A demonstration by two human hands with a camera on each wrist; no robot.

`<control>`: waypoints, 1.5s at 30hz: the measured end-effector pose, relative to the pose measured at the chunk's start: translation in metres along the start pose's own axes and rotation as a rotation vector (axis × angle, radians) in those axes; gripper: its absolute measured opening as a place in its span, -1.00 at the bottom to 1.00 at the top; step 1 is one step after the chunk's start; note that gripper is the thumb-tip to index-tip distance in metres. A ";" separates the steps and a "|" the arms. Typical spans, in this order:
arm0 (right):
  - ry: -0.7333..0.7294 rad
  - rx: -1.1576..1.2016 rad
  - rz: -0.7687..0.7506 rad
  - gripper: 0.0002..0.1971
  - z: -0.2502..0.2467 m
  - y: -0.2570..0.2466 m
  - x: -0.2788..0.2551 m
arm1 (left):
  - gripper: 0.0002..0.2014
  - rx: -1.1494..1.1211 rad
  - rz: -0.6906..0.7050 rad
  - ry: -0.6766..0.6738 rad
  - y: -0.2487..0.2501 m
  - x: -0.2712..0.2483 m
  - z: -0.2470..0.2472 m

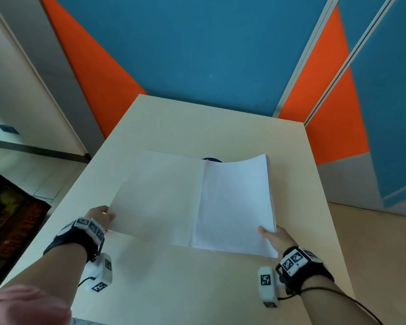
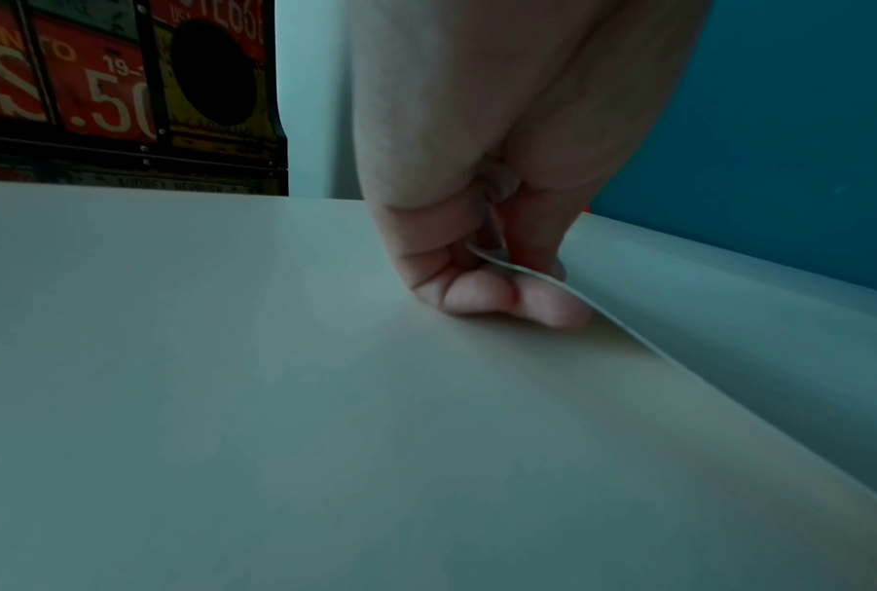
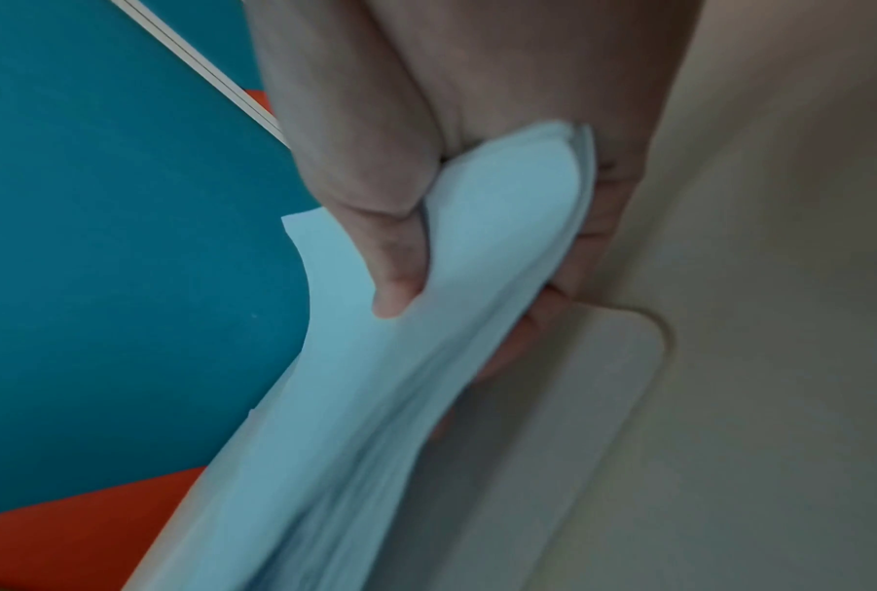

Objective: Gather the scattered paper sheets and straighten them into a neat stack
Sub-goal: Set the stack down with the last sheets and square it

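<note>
A thick bundle of white paper sheets [image 1: 234,207] is held above the pale table [image 1: 174,289], its far edge curling up. My right hand [image 1: 273,238] grips its near right corner, thumb on top and fingers underneath; the right wrist view shows the bundle [image 3: 375,400] bent in that grip. A single white sheet [image 1: 155,195] lies to the left, its right side under the bundle. My left hand [image 1: 101,218] pinches that sheet's near left corner; in the left wrist view the sheet's thin edge [image 2: 623,332] runs out from between the curled fingers [image 2: 476,296].
A small dark blue object [image 1: 211,159] peeks out behind the papers. Blue and orange partition walls [image 1: 197,43] stand just behind the table. A dark printed cabinet [image 1: 7,226] stands off the table's left edge. Floor lies to the right.
</note>
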State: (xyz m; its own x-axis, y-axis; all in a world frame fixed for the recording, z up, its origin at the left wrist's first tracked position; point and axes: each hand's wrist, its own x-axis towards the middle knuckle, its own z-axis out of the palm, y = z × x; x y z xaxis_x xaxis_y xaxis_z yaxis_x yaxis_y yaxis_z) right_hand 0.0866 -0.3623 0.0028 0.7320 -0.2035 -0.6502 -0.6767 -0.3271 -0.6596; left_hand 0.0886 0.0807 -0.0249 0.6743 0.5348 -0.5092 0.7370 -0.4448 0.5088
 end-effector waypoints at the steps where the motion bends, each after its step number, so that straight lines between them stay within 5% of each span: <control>1: 0.003 -0.003 -0.007 -0.59 0.002 -0.003 0.002 | -0.77 0.002 -0.004 -0.001 -0.001 0.002 0.000; 9: 0.059 -0.002 -0.058 -0.65 0.010 0.002 0.020 | -0.94 0.051 0.007 -0.022 -0.003 0.012 -0.004; 17: 0.155 -0.054 -0.103 -0.40 0.012 0.009 0.017 | -0.77 0.050 0.005 -0.069 0.003 -0.003 -0.008; 24: 0.125 -0.088 -0.250 -0.37 0.013 0.022 0.012 | -0.75 -0.343 0.175 -0.037 0.032 -0.046 -0.044; 29: 0.137 -0.095 -0.303 -0.42 0.014 0.033 0.013 | -0.50 -0.765 0.339 -0.280 0.086 -0.110 -0.048; 33: 0.152 -0.137 -0.337 -0.44 0.014 0.035 0.011 | -0.90 -0.578 0.598 -0.320 0.110 -0.141 0.008; 36: 0.162 -0.164 -0.348 -0.44 0.013 0.037 0.012 | -0.63 -0.346 0.652 -0.364 0.115 -0.137 0.064; 38: 0.154 -0.150 -0.334 -0.48 0.012 0.040 0.014 | -0.69 -0.061 0.695 -0.344 0.110 -0.129 0.093; 41: 0.107 -0.017 -0.182 -0.83 0.013 0.038 0.017 | -0.60 0.285 0.702 -0.358 0.097 -0.122 0.122; 45: 0.058 0.178 -0.027 -0.73 0.008 0.026 0.009 | -0.46 0.590 0.719 -0.321 0.091 -0.123 0.137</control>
State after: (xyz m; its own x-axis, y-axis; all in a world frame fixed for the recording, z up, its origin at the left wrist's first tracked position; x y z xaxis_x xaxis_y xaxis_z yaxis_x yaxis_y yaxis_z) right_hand 0.0749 -0.3656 -0.0233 0.7499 -0.2516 -0.6118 -0.6562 -0.1656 -0.7362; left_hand 0.0786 -0.1242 -0.0109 0.8869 -0.1858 -0.4229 -0.0083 -0.9218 0.3875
